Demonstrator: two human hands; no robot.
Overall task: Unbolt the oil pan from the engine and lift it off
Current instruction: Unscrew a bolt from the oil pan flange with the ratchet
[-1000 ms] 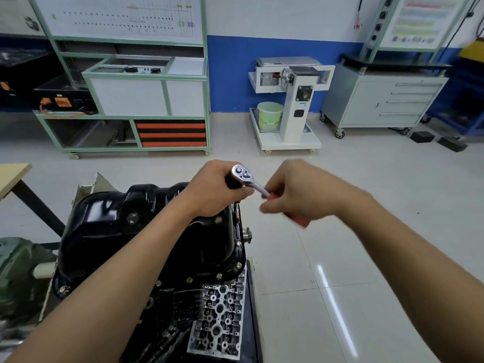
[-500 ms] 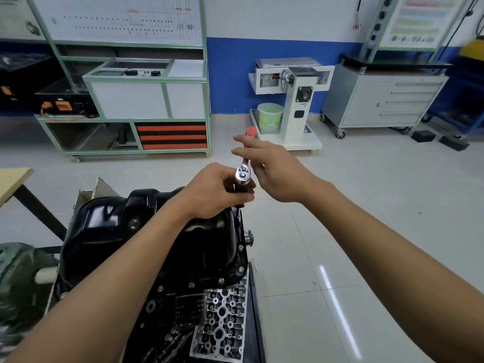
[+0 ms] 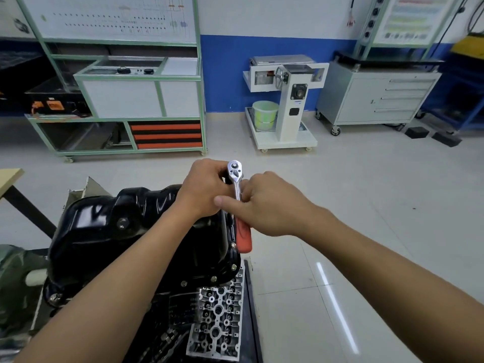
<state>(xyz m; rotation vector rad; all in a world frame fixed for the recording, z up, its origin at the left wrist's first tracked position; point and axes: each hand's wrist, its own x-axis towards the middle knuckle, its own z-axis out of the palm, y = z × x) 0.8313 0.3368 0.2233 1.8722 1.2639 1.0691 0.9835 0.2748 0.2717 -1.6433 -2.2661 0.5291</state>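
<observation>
Oil pan [image 3: 110, 226] atop engine [image 3: 217, 318], beneath ratchet [image 3: 237, 187]

Tiled floor [image 3: 379, 205]; wheeled cabinet [image 3: 374, 98], white stand [image 3: 284, 138]

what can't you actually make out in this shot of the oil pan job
Head view throughout.
Socket and bolt under the ratchet: hidden by the left hand.
Ratchet's middle shaft: covered by the right hand.
Far-side bolts of the oil pan: behind the pan's own body.
Print on the wall chart: blurred, too small.
</observation>
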